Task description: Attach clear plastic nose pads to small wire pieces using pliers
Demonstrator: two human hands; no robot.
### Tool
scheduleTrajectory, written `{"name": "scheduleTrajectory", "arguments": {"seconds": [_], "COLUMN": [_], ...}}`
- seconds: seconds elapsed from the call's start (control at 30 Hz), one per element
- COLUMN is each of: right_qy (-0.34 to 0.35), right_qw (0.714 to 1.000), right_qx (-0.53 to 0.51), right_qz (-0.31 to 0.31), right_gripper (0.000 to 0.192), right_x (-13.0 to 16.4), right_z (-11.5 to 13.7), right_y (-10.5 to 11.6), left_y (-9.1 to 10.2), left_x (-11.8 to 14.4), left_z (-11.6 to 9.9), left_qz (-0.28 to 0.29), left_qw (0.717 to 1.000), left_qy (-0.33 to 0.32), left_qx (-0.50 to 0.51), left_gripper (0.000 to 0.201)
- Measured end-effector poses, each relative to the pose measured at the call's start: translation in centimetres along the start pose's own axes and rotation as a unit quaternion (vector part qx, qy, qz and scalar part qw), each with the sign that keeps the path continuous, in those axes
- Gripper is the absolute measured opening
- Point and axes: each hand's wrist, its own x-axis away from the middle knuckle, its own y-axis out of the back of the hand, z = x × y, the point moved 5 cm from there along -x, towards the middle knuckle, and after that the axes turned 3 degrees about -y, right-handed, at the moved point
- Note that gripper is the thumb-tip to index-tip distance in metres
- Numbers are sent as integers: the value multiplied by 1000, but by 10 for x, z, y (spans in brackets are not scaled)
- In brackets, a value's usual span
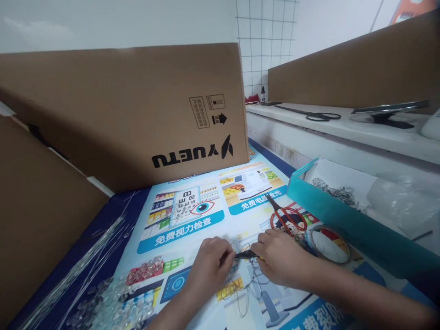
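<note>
My right hand (pixel 277 257) is closed around a pair of pliers; the dark jaws (pixel 245 254) point left toward my other hand. My left hand (pixel 213 260) is pinched at the tip of the jaws, with a thin wire seeming to be between the fingers. Thin bent wire loops (pixel 242 302) lie on the printed sheet below and between both hands. Red-handled scissors (pixel 287 219) rest just beyond my right hand, near a round ring-shaped item (pixel 329 244). Clear beads (pixel 120 298) are heaped at the lower left.
Straight wires (pixel 85 261) run along the blue table edge at left. A large cardboard box (pixel 130 119) stands behind. At right, a teal box (pixel 343 224) holds tangled wire pieces (pixel 335 192) and a clear plastic bag (pixel 395 201). Black scissors (pixel 318 115) lie on the ledge.
</note>
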Motion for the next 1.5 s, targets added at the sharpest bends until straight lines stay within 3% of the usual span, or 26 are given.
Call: {"name": "scheduleTrajectory", "arguments": {"seconds": [0.37,0.57,0.87,1.1,1.23,1.33,1.5], "right_qy": [-5,-60,-60,-35,26,131,234], "right_qw": [1000,998,996,996,995,987,966], "right_qx": [-18,8,22,-6,-54,-96,-91], "right_qz": [-9,-35,-62,-83,-79,-2,66], "right_gripper": [17,17,23,26,20,23,18], "right_x": [0,-6,-8,-6,0,12,33], "right_z": [-19,-31,-23,-19,4,37,72], "right_y": [20,10,-2,11,20,15,5], "left_y": [3,7,12,16,16,17,20], "left_x": [-1,-1,-1,-1,-2,-1,1], "left_z": [2,3,2,1,2,3,1], "left_qz": [6,2,19,29,25,19,25], "left_qw": [1000,999,999,999,999,1000,999], "left_qy": [-12,-29,-31,-24,-21,-20,-29], "left_qx": [16,20,18,13,8,9,12], "left_gripper": [14,14,14,17,15,11,10]}}
